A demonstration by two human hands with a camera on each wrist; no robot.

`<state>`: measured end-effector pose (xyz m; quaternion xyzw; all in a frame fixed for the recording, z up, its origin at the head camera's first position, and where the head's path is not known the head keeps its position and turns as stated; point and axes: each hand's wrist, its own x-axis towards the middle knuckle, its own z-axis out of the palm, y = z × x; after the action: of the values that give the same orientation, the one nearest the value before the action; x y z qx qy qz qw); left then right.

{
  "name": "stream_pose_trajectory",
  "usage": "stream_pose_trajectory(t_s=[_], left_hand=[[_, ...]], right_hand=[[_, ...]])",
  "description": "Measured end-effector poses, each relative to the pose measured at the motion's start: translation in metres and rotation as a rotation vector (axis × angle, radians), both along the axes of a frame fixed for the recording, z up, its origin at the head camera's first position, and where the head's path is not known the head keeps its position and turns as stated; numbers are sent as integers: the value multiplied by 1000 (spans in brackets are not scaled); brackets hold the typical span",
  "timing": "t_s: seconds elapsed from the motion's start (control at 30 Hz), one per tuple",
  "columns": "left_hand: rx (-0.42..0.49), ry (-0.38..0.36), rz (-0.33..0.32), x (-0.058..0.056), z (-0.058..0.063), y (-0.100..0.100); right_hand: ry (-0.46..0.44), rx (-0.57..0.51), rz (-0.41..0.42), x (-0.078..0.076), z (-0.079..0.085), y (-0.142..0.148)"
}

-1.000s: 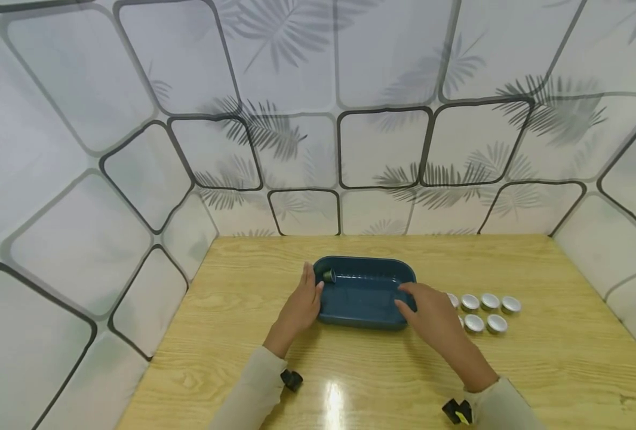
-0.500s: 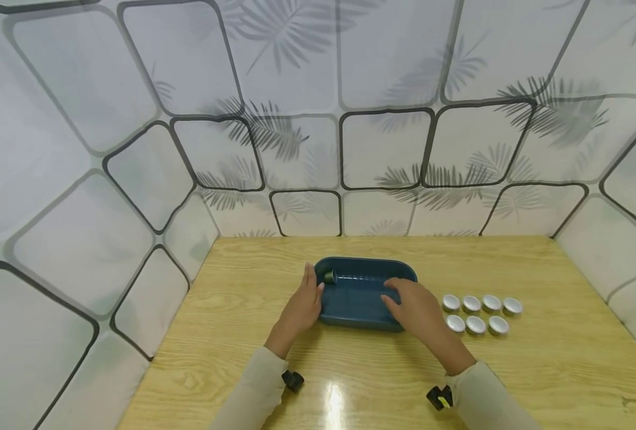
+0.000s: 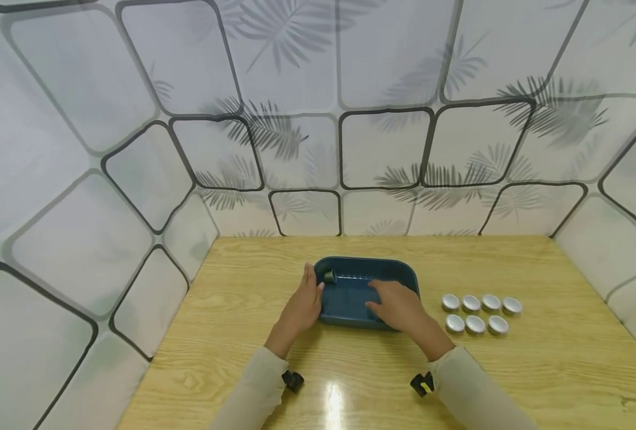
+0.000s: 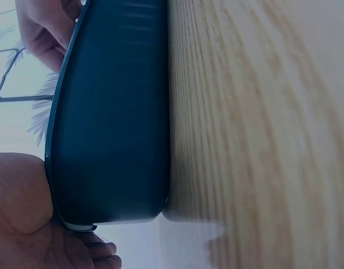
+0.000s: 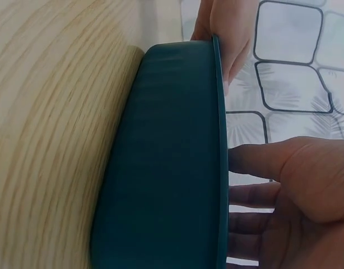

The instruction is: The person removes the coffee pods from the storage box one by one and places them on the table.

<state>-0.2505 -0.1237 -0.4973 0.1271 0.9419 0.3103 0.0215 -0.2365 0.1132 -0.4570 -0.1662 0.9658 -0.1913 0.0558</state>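
Note:
A dark blue rectangular tray (image 3: 360, 322) rests on the wooden table. My left hand (image 3: 298, 304) holds its left end, thumb over the rim and fingers along the outside. Inside the far left corner lies a small green coffee capsule (image 3: 329, 276) on its side, close to the left thumb. Over the tray's right half reaches my right hand (image 3: 401, 306), thumb and index finger spread apart with nothing visible between them. In the right wrist view, the tray's wall (image 5: 166, 157) hides the fingertips.
Several coffee capsules (image 3: 470, 303) stand lids up in two rows to the right of the tray. The wooden table (image 3: 232, 298) runs back to a patterned curtain (image 3: 301, 212), which also hangs at both sides.
My right hand has moved left, from the tray's right end further in over its floor. The left hand, tray and green capsule stay in place.

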Motion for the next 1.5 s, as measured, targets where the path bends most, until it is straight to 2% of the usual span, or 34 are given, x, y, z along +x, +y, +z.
stream_pose_trajectory(t_s=[0.23, 0.43, 0.77, 1.0, 1.2, 1.5], left_hand=[[-11, -2, 6, 0, 0, -2], [-9, -2, 13, 0, 1, -4], [12, -13, 23, -1, 0, 0], [-13, -11, 27, -3, -5, 0], [-21, 0, 27, -4, -4, -1], [2, -3, 16, -2, -1, 0]], right_hand=[[35, -20, 36, -8, 0, -13], [52, -29, 14, -15, -1, -29], [-2, -20, 4, -26, -5, -52], [9, -4, 47, -34, -9, -61], [16, 41, 50, -42, -9, -73], [-19, 68, 54, -51, -13, -84]])
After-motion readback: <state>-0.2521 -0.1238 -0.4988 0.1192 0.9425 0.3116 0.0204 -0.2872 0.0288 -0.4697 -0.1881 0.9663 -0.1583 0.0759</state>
